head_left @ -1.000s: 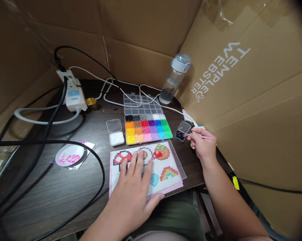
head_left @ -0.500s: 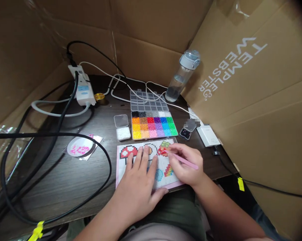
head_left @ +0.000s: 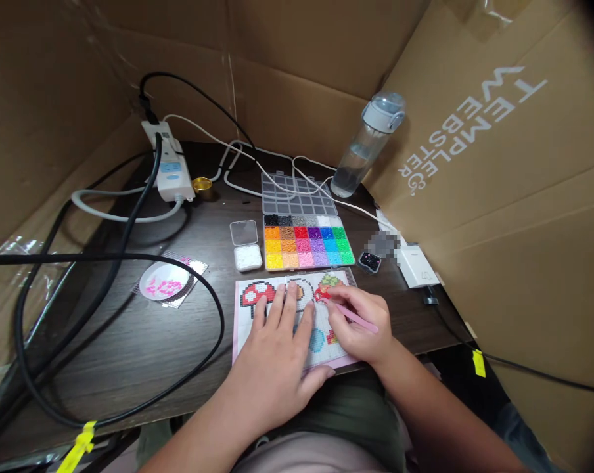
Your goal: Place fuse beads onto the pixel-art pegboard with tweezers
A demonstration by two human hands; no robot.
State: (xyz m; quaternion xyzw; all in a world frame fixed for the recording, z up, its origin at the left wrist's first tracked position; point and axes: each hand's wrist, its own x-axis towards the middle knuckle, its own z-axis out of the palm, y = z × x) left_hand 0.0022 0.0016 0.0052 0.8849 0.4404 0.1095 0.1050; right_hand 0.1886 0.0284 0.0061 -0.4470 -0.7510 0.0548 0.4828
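Note:
My left hand point(head_left: 277, 348) lies flat with its fingers spread on the pattern sheet point(head_left: 250, 299), which shows a mushroom, a strawberry and other pixel pictures. My right hand point(head_left: 361, 325) pinches pink tweezers point(head_left: 353, 316) whose tip rests by the red strawberry picture point(head_left: 326, 289). Behind the sheet stands an open bead box point(head_left: 307, 243) with coloured compartments. A small tub of white beads point(head_left: 248, 256) sits to its left and a small tub of black beads point(head_left: 369, 262) to its right.
A water bottle point(head_left: 366, 148) stands at the back. A power strip point(head_left: 169, 167) with thick black and white cables point(head_left: 129, 276) fills the left side. A white dish of pink beads point(head_left: 165, 286), a gold cap point(head_left: 202, 184), a white box point(head_left: 418, 266). Cardboard walls point(head_left: 499, 164) surround the desk.
My right hand moved from the black bead tub leftward onto the sheet, bringing the tweezers to the strawberry picture. My left hand stayed flat on the sheet.

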